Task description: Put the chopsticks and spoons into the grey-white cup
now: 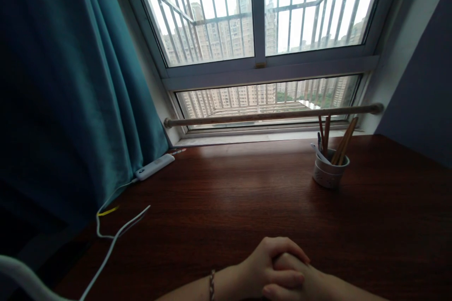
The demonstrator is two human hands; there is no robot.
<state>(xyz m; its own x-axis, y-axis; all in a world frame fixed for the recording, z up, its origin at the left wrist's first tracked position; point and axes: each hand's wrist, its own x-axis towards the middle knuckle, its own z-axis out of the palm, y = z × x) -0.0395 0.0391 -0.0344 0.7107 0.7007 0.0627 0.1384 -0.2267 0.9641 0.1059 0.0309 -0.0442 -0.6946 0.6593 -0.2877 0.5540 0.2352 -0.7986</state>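
The left hand (263, 265) and the right hand (312, 280) are clasped together at the bottom edge of the view, over the near part of a dark reddish-brown, wood-grained surface (226, 193). The left hand is closed around the right hand, its fingers curled over it; the right hand's fingers are largely covered, so I cannot tell how far they close. A braided bracelet (212, 285) circles the left wrist.

Beyond the hands and to their right, near the far edge of the surface and well apart from them, stands a small, round, white cup (328, 177). It is upright and narrows slightly toward its base, with a raised band below the rim and a pattern of small dots on its wall. Slim reddish-brown sticks (327, 134) rise almost straight from it, while tan wooden sticks (346, 140) lean to the right past the rim. A smooth white handle with a rounded tip (319, 153) slants to the left, beside a thin dark-blue item (319, 142) too small to make out.

At the far left, a long white plastic bar with rounded ends (155, 167) lies by a teal curtain (116, 89). White cables (109, 250) loop nearer, next to a narrow yellow strip (108, 211).
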